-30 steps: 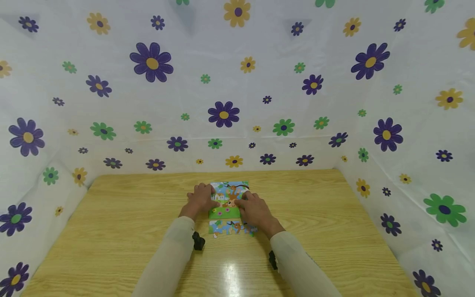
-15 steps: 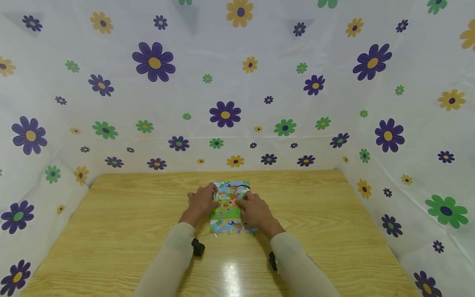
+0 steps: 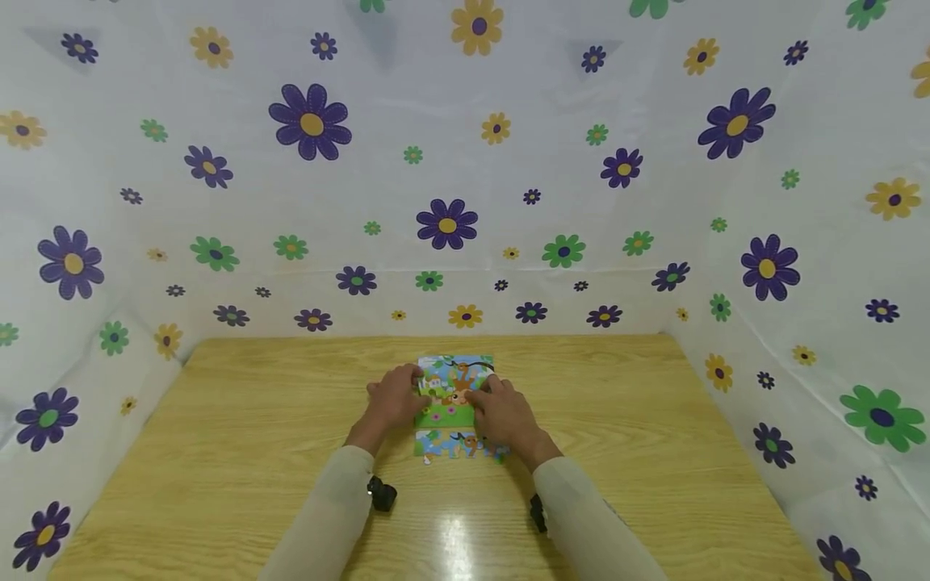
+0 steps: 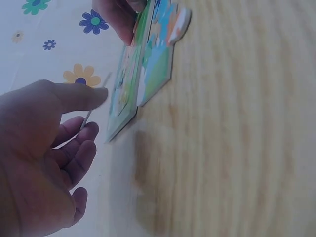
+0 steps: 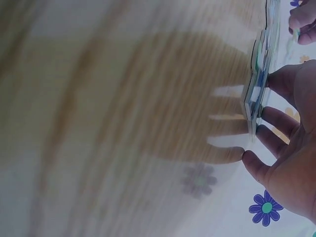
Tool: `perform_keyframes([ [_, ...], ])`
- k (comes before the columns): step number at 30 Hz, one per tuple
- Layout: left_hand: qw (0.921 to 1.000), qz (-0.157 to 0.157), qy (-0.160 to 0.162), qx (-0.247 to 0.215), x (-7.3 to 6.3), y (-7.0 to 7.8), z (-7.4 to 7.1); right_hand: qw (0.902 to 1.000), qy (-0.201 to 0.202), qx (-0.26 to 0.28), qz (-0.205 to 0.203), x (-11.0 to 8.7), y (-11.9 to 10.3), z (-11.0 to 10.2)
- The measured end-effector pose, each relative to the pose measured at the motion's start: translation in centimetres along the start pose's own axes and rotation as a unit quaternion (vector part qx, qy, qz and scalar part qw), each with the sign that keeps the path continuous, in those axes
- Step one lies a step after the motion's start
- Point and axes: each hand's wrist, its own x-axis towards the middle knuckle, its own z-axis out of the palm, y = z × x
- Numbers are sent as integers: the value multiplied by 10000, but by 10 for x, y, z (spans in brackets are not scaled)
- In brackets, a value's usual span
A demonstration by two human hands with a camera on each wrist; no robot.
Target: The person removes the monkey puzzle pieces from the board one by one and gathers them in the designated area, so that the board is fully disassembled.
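In the head view a picture puzzle (image 3: 454, 415) with monkeys, a house and flowers lies on the wooden table. A strip of joined puzzle pieces (image 3: 443, 445) lies along its near side. My left hand (image 3: 392, 401) is at the puzzle's left edge. The left wrist view shows it pinching a thin puzzle piece (image 4: 89, 116) edge-on between thumb and fingers, slightly apart from the puzzle. From the right, my right hand (image 3: 506, 413) rests on the puzzle, its thumb on the picture and its fingers at the right edge. That hand hides part of the strip.
The light wooden table (image 3: 254, 444) extends on both sides of the puzzle. A white sheet (image 3: 378, 177) printed with flowers encloses its back and sides. Black wrist devices (image 3: 381, 494) sit below both sleeves.
The left wrist has turned a little, its black device now lower and further left. Both hands stay at the puzzle's edges. The whole scene has shifted slightly rightward in the head view.
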Motion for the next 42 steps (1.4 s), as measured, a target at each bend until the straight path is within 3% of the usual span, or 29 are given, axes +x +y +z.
perform_keyframes([
  [18,9984,508,245,10,-39,6,-5,9998,172,133,-20,-1,0,1],
  [27,9975,629,307,135,-56,8,-5,9976,569,4,-388,-4,1,0],
  [33,9960,784,304,316,-64,7,-2,9995,276,-36,-180,-1,2,3],
  [42,9967,701,224,349,-78,12,3,10000,91,28,1,0,1,3],
])
